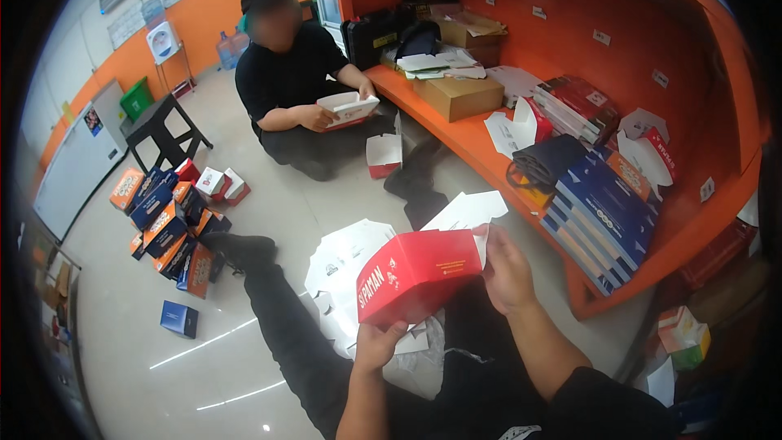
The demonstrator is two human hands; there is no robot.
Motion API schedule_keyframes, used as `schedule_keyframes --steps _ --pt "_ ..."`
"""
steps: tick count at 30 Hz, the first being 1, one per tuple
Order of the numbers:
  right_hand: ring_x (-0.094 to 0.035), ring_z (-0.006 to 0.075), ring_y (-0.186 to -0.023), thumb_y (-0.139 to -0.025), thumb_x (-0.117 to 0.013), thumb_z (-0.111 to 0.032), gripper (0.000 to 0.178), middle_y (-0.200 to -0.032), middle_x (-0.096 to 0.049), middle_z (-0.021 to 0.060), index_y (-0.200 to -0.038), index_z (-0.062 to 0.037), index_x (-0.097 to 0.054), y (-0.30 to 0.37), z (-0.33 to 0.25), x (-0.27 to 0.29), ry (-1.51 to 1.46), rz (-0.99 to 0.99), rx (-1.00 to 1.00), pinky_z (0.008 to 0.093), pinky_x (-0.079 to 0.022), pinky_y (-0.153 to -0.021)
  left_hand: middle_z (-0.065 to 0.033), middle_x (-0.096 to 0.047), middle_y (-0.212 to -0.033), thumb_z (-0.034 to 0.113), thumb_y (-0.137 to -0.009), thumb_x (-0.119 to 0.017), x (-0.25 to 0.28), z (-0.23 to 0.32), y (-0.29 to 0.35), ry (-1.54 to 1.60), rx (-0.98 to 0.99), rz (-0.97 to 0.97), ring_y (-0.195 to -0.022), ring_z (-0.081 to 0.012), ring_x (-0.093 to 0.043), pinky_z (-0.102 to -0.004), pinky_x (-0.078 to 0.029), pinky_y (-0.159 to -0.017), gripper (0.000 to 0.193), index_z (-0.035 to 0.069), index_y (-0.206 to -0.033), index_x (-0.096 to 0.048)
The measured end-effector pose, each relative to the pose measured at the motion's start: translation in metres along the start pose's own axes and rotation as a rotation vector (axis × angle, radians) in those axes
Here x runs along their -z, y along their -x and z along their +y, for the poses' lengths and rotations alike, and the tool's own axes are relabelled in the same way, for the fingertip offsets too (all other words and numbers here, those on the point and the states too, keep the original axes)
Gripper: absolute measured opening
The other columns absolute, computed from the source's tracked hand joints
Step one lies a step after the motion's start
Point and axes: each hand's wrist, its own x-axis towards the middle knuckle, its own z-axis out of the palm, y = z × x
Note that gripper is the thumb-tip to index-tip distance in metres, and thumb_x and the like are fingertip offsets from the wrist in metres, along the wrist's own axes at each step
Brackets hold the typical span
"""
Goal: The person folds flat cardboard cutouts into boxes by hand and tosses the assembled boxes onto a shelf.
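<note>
While the person sits on the floor with legs stretched out, both hands grip a red box (418, 273) at the lower centre of the frame. The left hand (377, 345) clasps its lower corner from beneath, thumb up on the red face. The right hand (507, 270) holds the right end, fingers curled around a white flap there. The box hangs tilted above the lap, clear of the floor.

Just behind the box, a heap of flat white blanks (346, 265) lies on the floor (147, 310), between the legs. At the left of the frame, a cluster of folded orange and blue boxes (167, 224) stands in rows, and a single blue box (179, 319) sits apart below them.

At upper centre a second person (289, 73) in black sits on the floor, both hands on a white and red box (349, 108). Another small box (384, 155) stands near that person's knee.

Along the right runs an orange counter (468, 138), loaded with a brown carton (459, 96), loose white blanks and a stack of blue flat packs (599, 216).
</note>
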Motion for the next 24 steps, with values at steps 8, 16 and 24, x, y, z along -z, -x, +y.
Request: schedule_keyframes --steps 8,16,24 --pt "-0.051 0.0258 -0.132 -0.099 -0.068 -0.018 0.023 -0.145 -0.044 0.0164 -0.11 0.0026 -0.065 0.009 0.006 0.009 0.59 -0.159 0.157 0.0364 -0.049 -0.104 -0.0237 -0.024 -0.158 0.029 -0.062 -0.098 -0.011 0.035 -0.004 -0.967 -0.503 0.175 -0.146 -0.0417 -0.03 -0.0535 -0.035 -0.116 0.1 0.01 -0.144 -0.043" --pt "-0.06 0.0313 -0.126 -0.095 -0.073 -0.022 0.029 -0.147 -0.045 0.0226 -0.111 0.0021 -0.069 0.026 0.008 -0.015 0.734 -0.405 -0.039 0.0377 -0.058 -0.095 -0.0133 -0.057 -0.119 0.027 -0.056 -0.099 -0.028 0.067 -0.001 -1.133 -0.28 -0.074 -0.112 -0.0342 -0.057 -0.0431 -0.051 -0.095 0.068 0.01 -0.115 -0.069" --pt "-0.064 0.0382 -0.116 -0.092 -0.074 -0.021 0.028 -0.137 -0.055 0.0261 -0.106 0.003 -0.071 0.033 0.01 -0.024 0.954 -0.286 0.085 0.0411 -0.055 -0.095 -0.0122 -0.057 -0.11 0.028 -0.054 -0.101 -0.028 0.046 -0.001 -0.949 -0.315 -0.09 -0.102 -0.0291 -0.06 -0.0394 -0.053 -0.087 0.066 0.008 -0.106 -0.067"
